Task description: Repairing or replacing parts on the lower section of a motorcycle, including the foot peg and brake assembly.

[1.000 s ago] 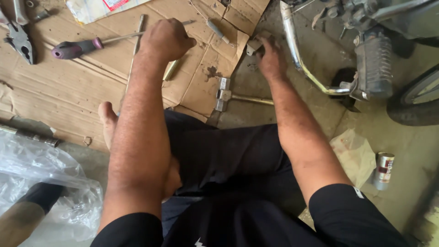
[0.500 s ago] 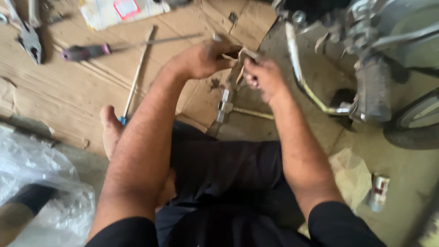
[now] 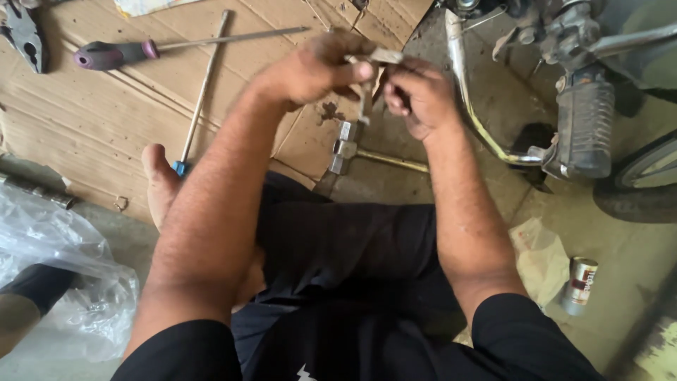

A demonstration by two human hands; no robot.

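Observation:
My left hand (image 3: 317, 67) and my right hand (image 3: 416, 95) meet in front of me above the cardboard. Together they grip a small grey metal part (image 3: 374, 67); the left fingers pinch its top end, the right fingers close around its lower side. Most of the part is hidden by my fingers. Below the hands a socket wrench (image 3: 352, 149) with a brass-coloured shaft lies on the floor. I sit with black trousers and one bare foot (image 3: 159, 180) on the cardboard.
Flattened cardboard (image 3: 84, 120) carries a purple-handled screwdriver (image 3: 120, 53), a long thin rod (image 3: 204, 85) and pliers (image 3: 25, 35). A motorcycle with footpeg (image 3: 582, 127) and chrome pipe (image 3: 469, 99) stands at right. A small can (image 3: 580, 283) and a clear plastic bag (image 3: 56, 261) lie nearby.
My left hand left the cardboard and came right to meet my right hand. Both hands lifted the metal part off the floor and hold it higher, closer to me.

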